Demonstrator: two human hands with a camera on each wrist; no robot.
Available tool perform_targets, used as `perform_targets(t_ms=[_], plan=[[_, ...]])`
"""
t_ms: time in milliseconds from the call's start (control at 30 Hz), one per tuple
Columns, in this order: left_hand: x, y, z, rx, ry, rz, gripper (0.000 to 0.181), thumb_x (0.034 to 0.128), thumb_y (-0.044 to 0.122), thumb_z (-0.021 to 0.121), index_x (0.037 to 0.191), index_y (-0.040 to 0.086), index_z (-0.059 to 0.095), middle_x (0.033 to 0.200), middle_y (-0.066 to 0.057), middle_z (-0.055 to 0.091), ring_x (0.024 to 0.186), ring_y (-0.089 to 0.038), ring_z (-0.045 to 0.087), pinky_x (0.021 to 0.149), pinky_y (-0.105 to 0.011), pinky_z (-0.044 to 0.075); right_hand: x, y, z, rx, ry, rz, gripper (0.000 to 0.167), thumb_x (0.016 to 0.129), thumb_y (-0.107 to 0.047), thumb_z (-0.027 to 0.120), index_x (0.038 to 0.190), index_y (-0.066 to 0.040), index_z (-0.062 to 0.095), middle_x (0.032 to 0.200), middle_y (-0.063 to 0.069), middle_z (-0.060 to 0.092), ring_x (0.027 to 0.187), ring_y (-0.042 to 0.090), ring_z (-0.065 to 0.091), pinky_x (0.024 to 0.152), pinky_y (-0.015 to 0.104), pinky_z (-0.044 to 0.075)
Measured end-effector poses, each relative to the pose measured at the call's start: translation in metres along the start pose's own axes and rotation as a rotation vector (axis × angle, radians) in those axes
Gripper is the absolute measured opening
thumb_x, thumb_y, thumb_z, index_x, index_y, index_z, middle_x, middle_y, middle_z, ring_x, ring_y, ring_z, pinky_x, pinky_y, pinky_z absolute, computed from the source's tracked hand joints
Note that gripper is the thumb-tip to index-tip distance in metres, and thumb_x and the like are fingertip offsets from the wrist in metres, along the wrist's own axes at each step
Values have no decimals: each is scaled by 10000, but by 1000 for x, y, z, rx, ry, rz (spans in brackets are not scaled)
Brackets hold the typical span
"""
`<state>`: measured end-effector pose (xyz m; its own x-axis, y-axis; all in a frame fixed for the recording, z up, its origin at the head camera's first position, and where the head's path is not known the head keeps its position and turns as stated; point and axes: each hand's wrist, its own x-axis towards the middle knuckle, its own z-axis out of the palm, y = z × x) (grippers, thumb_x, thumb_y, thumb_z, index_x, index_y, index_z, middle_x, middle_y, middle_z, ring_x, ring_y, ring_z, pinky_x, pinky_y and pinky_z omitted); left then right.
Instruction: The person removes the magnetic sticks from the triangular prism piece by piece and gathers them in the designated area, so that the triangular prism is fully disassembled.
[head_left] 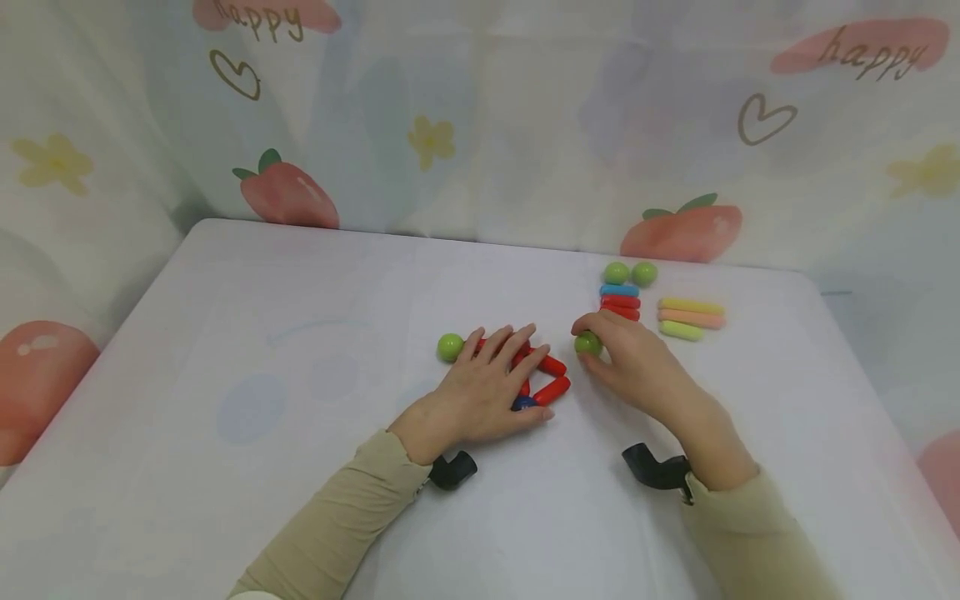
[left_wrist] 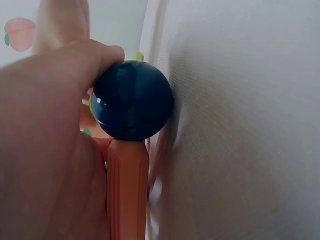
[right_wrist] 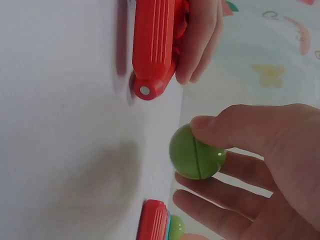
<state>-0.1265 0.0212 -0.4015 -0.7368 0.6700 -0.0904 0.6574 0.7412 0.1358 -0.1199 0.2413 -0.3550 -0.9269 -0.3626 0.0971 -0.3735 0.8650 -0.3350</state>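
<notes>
My right hand (head_left: pixel 637 362) pinches a green ball (head_left: pixel 588 343) between thumb and fingers, just off the tabletop; a seam runs round the ball (right_wrist: pixel 192 152) in the right wrist view. My left hand (head_left: pixel 483 392) lies spread over several red magnetic rods (head_left: pixel 552 391), with its fingers nearly straight. Beside its thumb sits a dark blue ball (left_wrist: pixel 132 100), touching the end of a rod (left_wrist: pixel 127 185). Another green ball (head_left: pixel 450 347) rests left of the fingertips. One red rod (right_wrist: pixel 150 60) shows a round metal tip toward the held ball. The left palm hides part of the assembly.
Behind my right hand lie red rods (head_left: pixel 620 302), a blue rod (head_left: pixel 619 291) and two green balls (head_left: pixel 630 272). To their right are yellow (head_left: pixel 690 307), orange (head_left: pixel 692 318) and lime (head_left: pixel 681 331) rods. A patterned cloth (head_left: pixel 480 108) hangs behind the white table (head_left: pixel 300 275).
</notes>
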Motion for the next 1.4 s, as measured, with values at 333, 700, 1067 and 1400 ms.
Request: perform_targets(t_ms=[333, 700, 1067, 1400], plan=[[-1, 0, -1, -11, -1, -3, 819, 929, 719, 399, 1592, 281, 202, 1678, 4, 78, 1532, -263, 143, 1234, -544, 129, 21, 11, -12, -102, -12, -43, 321, 863, -47, 745, 1161, -17, 629, 1076, 144, 692, 959, 298, 658, 845, 466, 587], [0, -1, 0, -18, -2, -8, 815, 928, 721, 397, 1591, 292, 198, 1677, 9, 83, 1529, -258, 149, 1236, -538, 130, 58, 22, -18, -127, -77, -18, 310, 894, -33, 692, 1193, -7, 618, 1192, 186, 648, 1052, 338, 616, 940, 497, 548], [0, -1, 0, -13, 20, 5, 807, 930, 719, 397, 1588, 289, 215, 1673, 10, 105, 1525, -256, 161, 1233, -535, 136, 92, 24, -16, -156, -123, -5, 306, 925, -39, 648, 1225, -9, 597, 1225, 175, 603, 1038, 336, 613, 954, 482, 540], [0, -2, -1, -10, 6, 3, 807, 931, 730, 376, 1588, 294, 208, 1676, 11, 91, 1531, -257, 145, 1236, -530, 125, 121, 33, -3, -121, -165, 100, 342, 944, -64, 629, 1276, -5, 572, 1285, 215, 556, 1155, 377, 552, 1049, 522, 478]])
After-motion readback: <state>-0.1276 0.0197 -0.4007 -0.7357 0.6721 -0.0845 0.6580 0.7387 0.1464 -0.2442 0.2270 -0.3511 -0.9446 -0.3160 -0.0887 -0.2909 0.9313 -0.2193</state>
